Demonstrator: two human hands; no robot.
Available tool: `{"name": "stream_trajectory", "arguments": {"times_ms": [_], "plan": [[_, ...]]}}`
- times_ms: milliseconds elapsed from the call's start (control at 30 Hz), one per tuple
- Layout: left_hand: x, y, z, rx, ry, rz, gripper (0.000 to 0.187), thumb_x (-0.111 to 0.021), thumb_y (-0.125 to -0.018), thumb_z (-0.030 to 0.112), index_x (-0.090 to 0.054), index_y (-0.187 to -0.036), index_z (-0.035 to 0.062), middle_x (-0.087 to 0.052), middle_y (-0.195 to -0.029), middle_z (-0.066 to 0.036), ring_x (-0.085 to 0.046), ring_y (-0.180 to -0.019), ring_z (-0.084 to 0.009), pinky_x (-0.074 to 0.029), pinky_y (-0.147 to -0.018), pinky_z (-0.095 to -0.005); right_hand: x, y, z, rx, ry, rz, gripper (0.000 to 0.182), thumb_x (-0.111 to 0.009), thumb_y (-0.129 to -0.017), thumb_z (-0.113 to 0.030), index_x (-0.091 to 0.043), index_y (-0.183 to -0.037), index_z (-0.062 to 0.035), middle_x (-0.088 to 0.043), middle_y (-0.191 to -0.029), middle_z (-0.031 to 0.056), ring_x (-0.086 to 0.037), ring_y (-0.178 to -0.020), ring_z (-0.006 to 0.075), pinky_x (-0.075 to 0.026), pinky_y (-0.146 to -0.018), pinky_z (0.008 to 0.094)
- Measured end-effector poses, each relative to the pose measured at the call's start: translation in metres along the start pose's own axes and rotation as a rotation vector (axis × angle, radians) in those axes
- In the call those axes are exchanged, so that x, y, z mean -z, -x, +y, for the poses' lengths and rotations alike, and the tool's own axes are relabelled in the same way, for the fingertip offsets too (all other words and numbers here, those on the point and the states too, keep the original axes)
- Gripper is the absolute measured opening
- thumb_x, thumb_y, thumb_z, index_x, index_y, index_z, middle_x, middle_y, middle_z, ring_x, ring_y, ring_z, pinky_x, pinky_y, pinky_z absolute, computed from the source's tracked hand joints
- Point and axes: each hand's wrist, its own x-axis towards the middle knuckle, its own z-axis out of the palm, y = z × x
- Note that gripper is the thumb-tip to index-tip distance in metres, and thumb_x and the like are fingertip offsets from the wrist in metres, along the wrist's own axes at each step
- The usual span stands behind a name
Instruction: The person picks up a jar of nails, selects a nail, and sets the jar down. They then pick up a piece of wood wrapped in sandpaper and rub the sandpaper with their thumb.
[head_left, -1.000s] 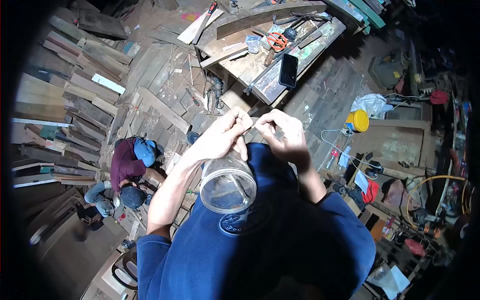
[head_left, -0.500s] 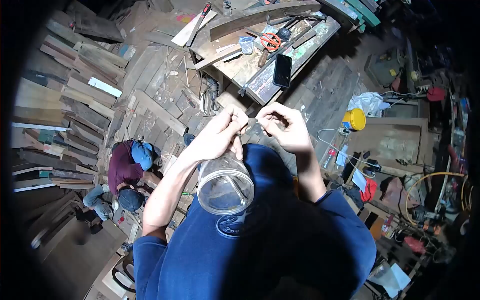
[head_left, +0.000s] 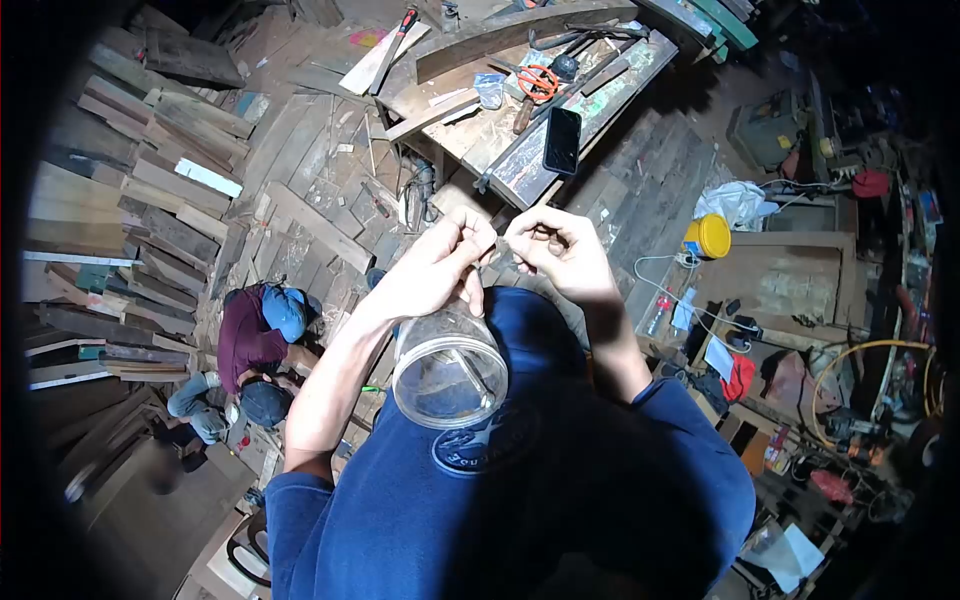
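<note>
A clear jar (head_left: 450, 400) is tilted against the front of the blue shirt, its round rim toward me. A thin stick-like piece (head_left: 470, 372) shows inside it. My left hand (head_left: 440, 265) is closed at the jar's far end, some fingers reaching down onto it, thumb and forefinger pinched together. Close to those fingertips, my right hand (head_left: 562, 252) is also closed in a pinch. Whatever lies between the right fingertips is too small to make out.
Ahead stands a workbench (head_left: 465, 140) with a phone (head_left: 562, 140), orange-handled scissors (head_left: 538, 82) and a handsaw (head_left: 393, 52). Wood planks (head_left: 180, 230) are stacked at left, near a crouching person (head_left: 255, 335). A yellow bucket (head_left: 708, 237) and cables lie at right.
My right hand has shifted slightly left, bringing its fingertips closer to those of my left hand. The jar and left hand stay nearly in place.
</note>
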Motion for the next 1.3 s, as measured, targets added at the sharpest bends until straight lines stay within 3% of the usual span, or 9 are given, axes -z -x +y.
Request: {"name": "stream_trajectory", "arguments": {"times_ms": [400, 433, 567, 733, 800, 933, 1067, 1300], "plan": [[0.006, -0.002, -0.006, -0.056, 0.006, 0.005, 0.016, -0.046, -0.104, 0.021, -0.041, -0.105, 0.0062, -0.046, -0.091, -0.004, -0.056, -0.049, -0.0116, -0.049, -0.048, -0.026, 0.001, -0.007, 0.014, -0.129, -0.127, -0.065, 0.009, -0.062, -0.094, -0.013, -0.065, -0.093, -0.0044, -0.058, -0.071, -0.0038, -0.052, -0.063, 0.0021, -0.041, -0.057, 0.0179], [0.005, -0.003, -0.002, -0.024, -0.063, 0.027, 0.016, -0.047, -0.103, 0.021, -0.042, -0.106, 0.006, -0.047, -0.09, -0.004, -0.056, -0.049, -0.0119, -0.05, -0.048, -0.0265, 0.001, -0.007, 0.015, -0.099, -0.121, -0.071, 0.011, -0.061, -0.094, -0.01, -0.063, -0.091, 0.0004, -0.059, -0.073, 0.0014, -0.054, -0.065, 0.0069, -0.044, -0.058, 0.0223], [0.002, -0.003, 0.004, -0.02, -0.071, 0.044, 0.02, -0.05, -0.102, 0.024, -0.045, -0.104, 0.0049, -0.05, -0.078, -0.002, -0.054, -0.048, -0.0105, -0.049, -0.049, -0.0262, 0.001, -0.011, 0.017, -0.072, -0.113, -0.082, 0.009, -0.059, -0.094, -0.007, -0.063, -0.09, -0.0001, -0.059, -0.071, 0.002, -0.054, -0.061, 0.007, -0.043, -0.055, 0.0224], [0.015, -0.024, -0.01, 0.112, 0.151, -0.019, 0.019, -0.054, -0.1, 0.025, -0.049, -0.098, 0.0073, -0.047, -0.062, 0.001, -0.05, -0.045, -0.0083, -0.046, -0.045, -0.0245, 0.003, -0.018, 0.031, -0.112, -0.203, -0.003, 0.01, -0.058, -0.093, -0.007, -0.062, -0.087, 0.0, -0.061, -0.071, 0.0045, -0.054, -0.059, 0.0084, -0.043, -0.053, 0.0214], [0.017, -0.03, -0.012, 0.148, 0.178, -0.029, 0.023, -0.056, -0.099, 0.027, -0.05, -0.099, 0.0053, -0.051, -0.067, 0.0, -0.051, -0.046, -0.0091, -0.046, -0.045, -0.025, 0.006, -0.02, 0.034, -0.138, -0.196, 0.012, 0.01, -0.059, -0.092, -0.008, -0.061, -0.087, 0.0004, -0.063, -0.072, 0.0065, -0.055, -0.056, 0.0092, -0.043, -0.051, 0.0213], [0.016, -0.036, -0.015, 0.185, 0.224, -0.015, 0.023, -0.057, -0.098, 0.026, -0.051, -0.1, 0.0034, -0.054, -0.074, -0.002, -0.053, -0.048, -0.0106, -0.048, -0.047, -0.0269, 0.007, -0.021, 0.041, -0.153, -0.247, 0.048, 0.01, -0.056, -0.093, -0.004, -0.062, -0.085, -0.0011, -0.06, -0.067, 0.0024, -0.054, -0.056, 0.0067, -0.042, -0.049, 0.0203], [0.019, -0.042, -0.015, 0.244, 0.227, 0.002, 0.023, -0.056, -0.098, 0.026, -0.053, -0.097, 0.0031, -0.056, -0.073, -0.003, -0.054, -0.048, -0.0106, -0.051, -0.047, -0.0279, 0.007, -0.021, 0.045, -0.151, -0.279, 0.078, 0.011, -0.057, -0.093, -0.005, -0.062, -0.086, 0.0001, -0.059, -0.066, 0.0029, -0.054, -0.054, 0.0081, -0.042, -0.049, 0.0211], [0.041, -0.072, -0.049, 0.274, 0.307, -0.236, 0.019, -0.051, -0.1, 0.021, -0.056, -0.098, 0.0028, -0.058, -0.073, -0.001, -0.055, -0.043, -0.0093, -0.053, -0.043, -0.0262, 0.013, -0.024, 0.051, -0.151, -0.156, 0.119, 0.014, -0.053, -0.093, -0.005, -0.062, -0.084, 0.0001, -0.058, -0.066, 0.003, -0.053, -0.055, 0.0081, -0.043, -0.052, 0.0212]]}}
